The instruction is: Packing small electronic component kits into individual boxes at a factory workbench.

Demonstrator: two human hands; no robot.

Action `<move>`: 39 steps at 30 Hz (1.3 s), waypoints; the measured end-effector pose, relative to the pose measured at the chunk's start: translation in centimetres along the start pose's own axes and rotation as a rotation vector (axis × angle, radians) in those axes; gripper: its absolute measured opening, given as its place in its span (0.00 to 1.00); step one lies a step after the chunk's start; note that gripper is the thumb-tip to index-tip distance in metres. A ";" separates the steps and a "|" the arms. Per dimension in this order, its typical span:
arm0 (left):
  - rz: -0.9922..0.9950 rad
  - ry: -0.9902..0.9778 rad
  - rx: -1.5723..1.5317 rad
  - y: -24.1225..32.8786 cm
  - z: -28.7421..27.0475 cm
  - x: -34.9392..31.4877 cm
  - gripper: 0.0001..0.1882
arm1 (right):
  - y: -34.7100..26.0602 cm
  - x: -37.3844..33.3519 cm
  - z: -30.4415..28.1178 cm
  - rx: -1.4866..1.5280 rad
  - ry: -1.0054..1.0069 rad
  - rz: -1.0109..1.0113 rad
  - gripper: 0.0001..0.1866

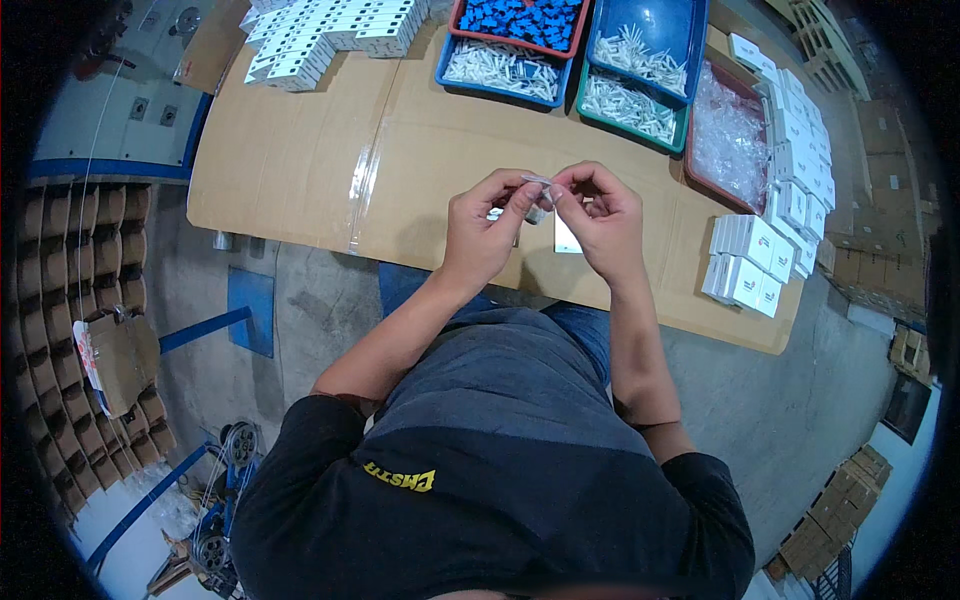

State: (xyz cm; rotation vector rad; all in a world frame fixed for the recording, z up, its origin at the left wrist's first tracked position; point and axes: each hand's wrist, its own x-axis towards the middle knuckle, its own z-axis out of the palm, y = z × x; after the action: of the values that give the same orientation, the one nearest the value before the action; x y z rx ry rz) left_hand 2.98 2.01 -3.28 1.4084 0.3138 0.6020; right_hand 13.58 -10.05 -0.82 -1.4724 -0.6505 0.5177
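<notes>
My left hand (pixel 487 222) and my right hand (pixel 604 222) meet above the near part of the cardboard-covered table. Between their pinched fingertips is a small, clear, shiny piece of plastic (pixel 537 181), which looks like a little bag. Both hands grip its upper edge, and fingers hide much of it. Whether anything is inside it I cannot tell. Just under my right hand lies a flat white box (pixel 566 238), partly covered by the fingers.
Trays at the back hold blue pieces (pixel 520 22) and white slender pieces (pixel 640 108). A reddish tray of clear plastic bags (pixel 728 140) stands right of them. White boxes are stacked at the right (pixel 745 265) and back left (pixel 340 35). The cardboard tabletop (pixel 280 170) has a taped seam.
</notes>
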 end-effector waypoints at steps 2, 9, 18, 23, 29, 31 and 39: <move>-0.005 -0.006 0.009 0.0 -0.1 0.0 0.10 | 0.2 0.0 -0.1 -0.005 -0.003 0.013 0.05; -0.055 -0.008 0.026 0.7 -0.1 0.2 0.11 | 0.5 -0.2 0.0 -0.014 0.027 -0.021 0.04; 0.039 0.041 0.004 0.4 -0.3 -0.1 0.11 | 0.5 -0.4 -0.3 0.027 0.011 -0.007 0.04; -0.059 0.071 -0.051 0.9 0.1 -0.1 0.09 | 0.5 -0.5 -0.4 0.015 0.008 -0.006 0.04; -0.030 0.102 -0.028 0.8 0.0 -0.1 0.09 | 0.5 -0.6 -0.1 0.003 0.019 -0.002 0.04; 0.022 0.101 0.072 0.9 -0.1 -0.1 0.09 | 0.4 -0.5 -0.1 0.005 0.006 0.020 0.04; 0.000 0.036 0.046 0.3 -0.6 0.4 0.10 | 0.6 -0.3 0.3 -0.021 -0.004 0.011 0.05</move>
State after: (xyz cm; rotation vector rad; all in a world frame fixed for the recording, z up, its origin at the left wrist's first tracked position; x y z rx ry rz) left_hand 2.91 2.80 -2.98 1.4425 0.3579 0.6238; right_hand 13.14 -10.00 -1.44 -1.4963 -0.6529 0.5241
